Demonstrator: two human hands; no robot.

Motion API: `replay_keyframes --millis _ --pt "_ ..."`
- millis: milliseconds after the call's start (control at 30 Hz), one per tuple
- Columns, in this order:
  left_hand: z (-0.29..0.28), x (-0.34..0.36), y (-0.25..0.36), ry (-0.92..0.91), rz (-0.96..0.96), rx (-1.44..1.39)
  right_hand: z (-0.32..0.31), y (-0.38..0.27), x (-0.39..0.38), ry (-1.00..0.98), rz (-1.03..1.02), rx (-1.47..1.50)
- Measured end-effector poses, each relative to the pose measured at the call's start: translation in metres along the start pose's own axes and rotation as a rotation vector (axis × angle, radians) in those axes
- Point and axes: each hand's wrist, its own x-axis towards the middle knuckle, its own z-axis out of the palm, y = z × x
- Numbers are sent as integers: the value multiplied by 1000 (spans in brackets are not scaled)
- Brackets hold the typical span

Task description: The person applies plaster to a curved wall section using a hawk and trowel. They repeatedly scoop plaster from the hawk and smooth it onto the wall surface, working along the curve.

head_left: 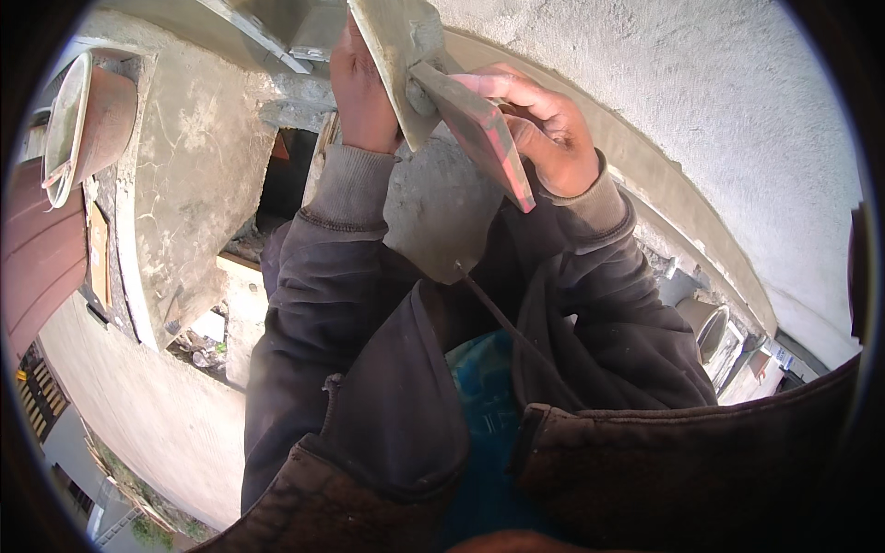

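Observation:
At the upper middle, my left hand [362, 97] is closed behind a flat plastering trowel [392, 46] smeared with wet grey mortar. The trowel's blade hides most of the fingers and the grip. My right hand [553, 129] holds a rectangular plastering float [475, 129] by its side, fingers bent over the back edge and thumb toward me. The float is grey with a reddish layer along one edge, and it tilts down toward me. Its upper end touches the trowel's mortar-coated face.
A pale rough plastered wall [701, 120] rises on the right, with a curved ledge [682, 198] along its foot. On the left, a mortar-stained bucket [106, 115] stands by a grey concrete surface [198, 175]. A dark opening [288, 175] lies beside my left forearm. Another bucket [705, 327] sits at lower right.

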Motion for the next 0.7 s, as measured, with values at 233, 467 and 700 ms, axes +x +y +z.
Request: replay_keyframes --millis 233,467,700 --pt "10 -16 -13 -18 -647 -699 -57 -7 -55 199 174 396" --pt "-25 1 -22 408 -1246 -1407 -124 27 -59 51 404 -952" --pt "-33 -14 -25 146 -1086 -1048 -91 96 -51 127 244 -1308"
